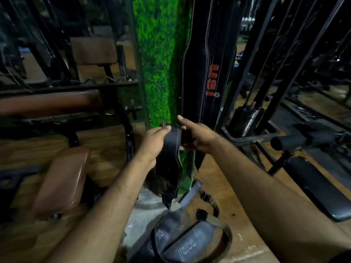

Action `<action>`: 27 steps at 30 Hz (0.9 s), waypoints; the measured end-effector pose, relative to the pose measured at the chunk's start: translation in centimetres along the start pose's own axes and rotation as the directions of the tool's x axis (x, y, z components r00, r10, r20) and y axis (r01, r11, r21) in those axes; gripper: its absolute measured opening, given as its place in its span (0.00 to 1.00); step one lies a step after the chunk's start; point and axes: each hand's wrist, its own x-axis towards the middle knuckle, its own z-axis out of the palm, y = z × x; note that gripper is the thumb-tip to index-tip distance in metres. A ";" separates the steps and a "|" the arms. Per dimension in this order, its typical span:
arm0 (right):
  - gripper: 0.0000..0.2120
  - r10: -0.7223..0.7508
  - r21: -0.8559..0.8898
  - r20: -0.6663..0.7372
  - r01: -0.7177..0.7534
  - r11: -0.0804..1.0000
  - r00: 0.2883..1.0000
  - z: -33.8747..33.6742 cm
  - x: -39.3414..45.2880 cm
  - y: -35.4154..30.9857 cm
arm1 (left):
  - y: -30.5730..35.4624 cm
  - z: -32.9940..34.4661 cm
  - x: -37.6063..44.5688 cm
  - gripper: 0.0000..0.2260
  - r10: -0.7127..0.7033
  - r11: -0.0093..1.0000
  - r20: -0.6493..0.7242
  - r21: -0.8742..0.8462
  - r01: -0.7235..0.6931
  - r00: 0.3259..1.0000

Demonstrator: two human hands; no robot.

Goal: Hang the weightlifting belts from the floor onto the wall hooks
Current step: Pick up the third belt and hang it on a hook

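A black leather weightlifting belt [171, 160] with white stitching is folded over in front of the green pillar [157, 59]. My left hand [153, 143] grips its upper fold. My right hand [197, 135] holds its other side, index finger stretched toward the pillar. A second black belt with red lettering [201, 73] hangs down the pillar, its top out of frame. More grey-black belts [182, 242] lie coiled on the floor below my arms. No hook is visible.
A brown padded bench [62, 179] and its frame stand at the left. A black padded bench [319, 188] and a weight stack [245, 120] with cable machine uprights stand at the right. Wooden floor [237, 205] lies around the pillar's base.
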 end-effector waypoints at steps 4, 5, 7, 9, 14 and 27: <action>0.12 0.043 0.125 0.018 -0.045 0.991 0.999 -0.3 1.3 -2.1 | 1.2 0.0 -0.8 0.09 0.081 0.985 0.158 0.139 -0.104 0.984; 0.11 0.016 0.167 0.054 -0.025 0.986 0.998 -0.5 1.6 -2.7 | 1.6 0.0 -0.7 0.10 0.081 0.976 0.166 0.186 -0.112 0.983; 0.05 -0.107 0.182 0.112 0.085 0.980 0.988 -1.1 1.9 -3.9 | 3.3 0.1 -0.6 0.09 0.055 0.982 0.129 0.175 -0.077 0.990; 0.08 -0.222 0.093 0.186 0.208 0.974 0.957 -2.0 1.9 -4.8 | 5.3 0.2 0.5 0.14 0.001 0.998 0.032 0.066 -0.003 0.999; 0.13 -0.282 -0.071 0.353 0.326 0.943 0.892 -4.7 2.1 -6.3 | 9.5 2.8 3.3 0.12 0.128 0.989 -0.142 -0.059 -0.137 0.982; 0.07 -0.631 -0.005 0.217 0.648 0.762 0.745 -8.2 1.8 -13.3 | 10.7 9.0 2.8 0.21 0.332 0.934 -0.070 0.162 -0.318 0.941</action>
